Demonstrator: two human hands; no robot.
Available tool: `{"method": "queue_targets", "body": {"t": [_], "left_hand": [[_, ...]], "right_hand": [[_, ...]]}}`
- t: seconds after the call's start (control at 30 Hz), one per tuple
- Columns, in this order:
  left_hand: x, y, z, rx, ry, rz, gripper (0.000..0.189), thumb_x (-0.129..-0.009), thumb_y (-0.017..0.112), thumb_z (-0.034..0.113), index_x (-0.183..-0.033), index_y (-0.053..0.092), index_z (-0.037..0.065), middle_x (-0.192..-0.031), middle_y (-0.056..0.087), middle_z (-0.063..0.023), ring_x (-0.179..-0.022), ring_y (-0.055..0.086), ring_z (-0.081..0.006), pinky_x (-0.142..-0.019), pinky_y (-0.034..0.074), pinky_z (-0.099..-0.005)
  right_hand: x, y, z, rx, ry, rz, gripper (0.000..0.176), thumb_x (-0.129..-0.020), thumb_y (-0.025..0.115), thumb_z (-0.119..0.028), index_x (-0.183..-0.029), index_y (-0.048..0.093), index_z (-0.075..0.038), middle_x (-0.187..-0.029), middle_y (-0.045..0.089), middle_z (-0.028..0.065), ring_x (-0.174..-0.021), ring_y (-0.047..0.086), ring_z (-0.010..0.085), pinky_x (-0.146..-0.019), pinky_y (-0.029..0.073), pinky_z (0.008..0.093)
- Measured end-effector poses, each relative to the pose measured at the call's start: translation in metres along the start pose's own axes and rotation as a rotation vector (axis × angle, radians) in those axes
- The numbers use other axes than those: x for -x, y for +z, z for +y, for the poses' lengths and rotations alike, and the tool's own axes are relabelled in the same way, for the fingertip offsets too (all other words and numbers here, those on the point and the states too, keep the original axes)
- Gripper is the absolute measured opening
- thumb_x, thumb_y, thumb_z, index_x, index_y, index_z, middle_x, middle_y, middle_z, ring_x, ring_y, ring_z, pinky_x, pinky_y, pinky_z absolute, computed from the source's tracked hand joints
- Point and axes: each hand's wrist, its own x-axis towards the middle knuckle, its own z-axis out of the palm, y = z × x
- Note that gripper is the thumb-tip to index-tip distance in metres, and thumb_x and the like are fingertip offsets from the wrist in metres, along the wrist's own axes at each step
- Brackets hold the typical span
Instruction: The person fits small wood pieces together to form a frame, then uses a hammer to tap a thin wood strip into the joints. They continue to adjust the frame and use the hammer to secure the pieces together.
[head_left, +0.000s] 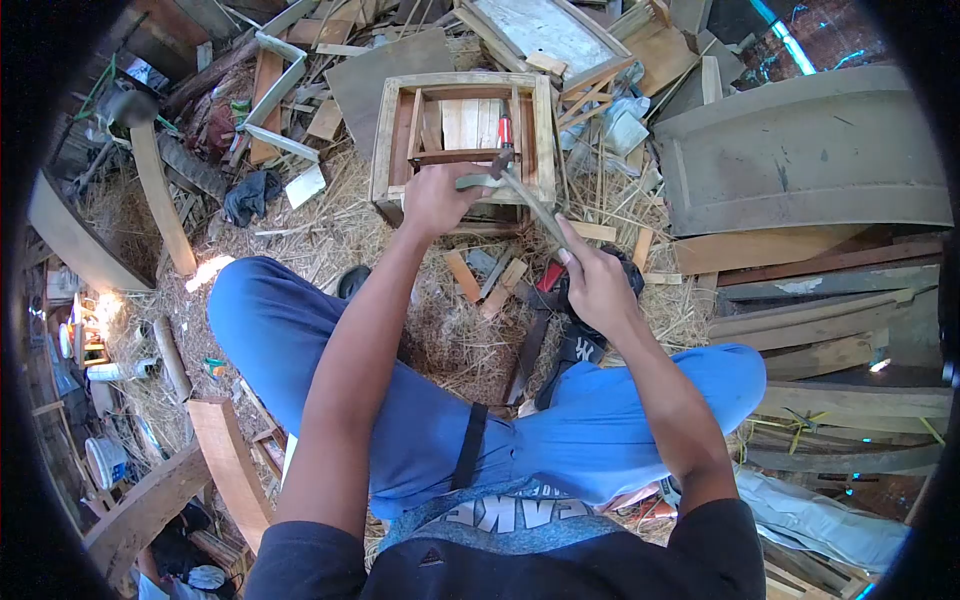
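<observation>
My right hand (598,285) is closed round the handle of a hammer (533,207), which slants up and left to a dark head over the near edge of a wooden frame (545,130). My left hand (437,200) is closed at the frame's near side, with a pale grey-green piece (478,182) sticking out of its fingers right by the hammer head. I cannot tell what that piece is. A red-handled tool (505,128) lies across the frame's inner bars, just beyond the hammer head. The box-like frame stands on the straw-covered ground in front of me.
Small wood offcuts (462,275) lie on the straw between my legs and the frame. A large grey panel (800,150) and stacked boards (820,320) are at the right. Curved planks (160,200) stand at the left. Scrap wood (400,80) is heaped behind the frame.
</observation>
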Motion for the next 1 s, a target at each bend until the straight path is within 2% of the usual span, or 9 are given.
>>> {"method": "queue_targets", "body": {"t": [0.17, 0.27, 0.5, 0.57, 0.7, 0.77, 0.83, 0.9, 1.0], "left_hand": [[0.003, -0.002, 0.001, 0.045, -0.013, -0.003, 0.044, -0.081, 0.082, 0.047, -0.117, 0.077, 0.024, -0.096, 0.077, -0.0134, -0.091, 0.073, -0.0325, -0.079, 0.055, -0.0436], [0.001, -0.003, 0.003, 0.042, -0.012, -0.005, 0.043, -0.08, 0.082, 0.047, -0.117, 0.078, 0.025, -0.096, 0.077, -0.0129, -0.091, 0.073, -0.0325, -0.08, 0.055, -0.0438], [0.001, 0.0, -0.001, 0.015, -0.068, -0.037, 0.042, -0.08, 0.082, 0.047, -0.117, 0.078, 0.027, -0.098, 0.077, -0.0112, -0.093, 0.073, -0.032, -0.082, 0.055, -0.0433], [-0.001, 0.002, -0.001, 0.002, -0.057, -0.035, 0.042, -0.08, 0.082, 0.047, -0.117, 0.078, 0.027, -0.099, 0.077, -0.0112, -0.093, 0.073, -0.032, -0.082, 0.055, -0.0432], [-0.002, 0.006, -0.006, 0.043, -0.012, 0.041, 0.038, -0.079, 0.083, 0.044, -0.114, 0.079, 0.032, -0.092, 0.076, -0.0145, -0.088, 0.073, -0.0352, -0.079, 0.056, -0.0463], [0.0, 0.005, -0.005, 0.047, -0.015, 0.042, 0.037, -0.079, 0.083, 0.044, -0.114, 0.079, 0.032, -0.092, 0.076, -0.0144, -0.088, 0.073, -0.0353, -0.079, 0.056, -0.0462], [0.001, 0.002, -0.002, 0.009, -0.023, 0.003, 0.042, -0.08, 0.083, 0.047, -0.117, 0.077, 0.029, -0.102, 0.077, -0.0097, -0.094, 0.073, -0.0322, -0.083, 0.056, -0.0438], [0.002, 0.0, 0.001, 0.003, -0.051, -0.023, 0.041, -0.08, 0.083, 0.046, -0.117, 0.077, 0.029, -0.102, 0.077, -0.0094, -0.094, 0.073, -0.0323, -0.083, 0.056, -0.0438], [0.0, -0.001, 0.002, 0.004, -0.072, -0.028, 0.04, -0.081, 0.082, 0.046, -0.117, 0.077, 0.028, -0.102, 0.077, -0.0088, -0.094, 0.073, -0.0323, -0.083, 0.056, -0.0436]], "right_hand": [[0.002, 0.003, -0.005, -0.105, -0.1, 0.174, 0.059, -0.1, 0.055, -0.008, -0.156, 0.042, -0.018, -0.104, 0.069, 0.0287, -0.094, 0.067, 0.0487, -0.082, 0.053, 0.0545], [0.001, 0.005, 0.007, 0.036, -0.087, 0.066, 0.059, -0.1, 0.055, -0.009, -0.156, 0.041, -0.017, -0.102, 0.069, 0.0288, -0.093, 0.067, 0.0489, -0.081, 0.053, 0.0547], [0.003, -0.002, -0.01, -0.09, -0.079, 0.15, 0.058, -0.1, 0.054, -0.009, -0.156, 0.041, -0.017, -0.104, 0.069, 0.0291, -0.093, 0.067, 0.0485, -0.082, 0.053, 0.055], [0.002, -0.005, -0.007, 0.114, -0.028, 0.022, 0.059, -0.099, 0.055, -0.008, -0.156, 0.042, -0.017, -0.104, 0.069, 0.0282, -0.092, 0.067, 0.048, -0.081, 0.054, 0.0539], [0.001, -0.01, -0.01, 0.106, -0.029, 0.016, 0.059, -0.098, 0.055, -0.007, -0.155, 0.042, -0.017, -0.104, 0.07, 0.0272, -0.091, 0.068, 0.0475, -0.08, 0.055, 0.0537], [0.001, -0.008, -0.013, -0.028, -0.108, 0.171, 0.06, -0.098, 0.055, -0.007, -0.155, 0.043, -0.018, -0.103, 0.07, 0.0265, -0.089, 0.069, 0.0469, -0.078, 0.056, 0.0535], [0.002, -0.005, -0.012, -0.003, -0.125, 0.18, 0.06, -0.098, 0.055, -0.007, -0.155, 0.043, -0.018, -0.103, 0.07, 0.0265, -0.089, 0.069, 0.0468, -0.078, 0.056, 0.0538], [0.002, -0.004, -0.009, 0.026, -0.141, 0.203, 0.06, -0.098, 0.055, -0.007, -0.155, 0.042, -0.018, -0.103, 0.07, 0.0265, -0.088, 0.069, 0.0468, -0.077, 0.056, 0.054], [0.002, -0.004, -0.003, 0.14, -0.074, 0.038, 0.061, -0.097, 0.055, -0.006, -0.156, 0.041, -0.018, -0.103, 0.07, 0.0264, -0.087, 0.069, 0.0466, -0.075, 0.056, 0.0534]]}}
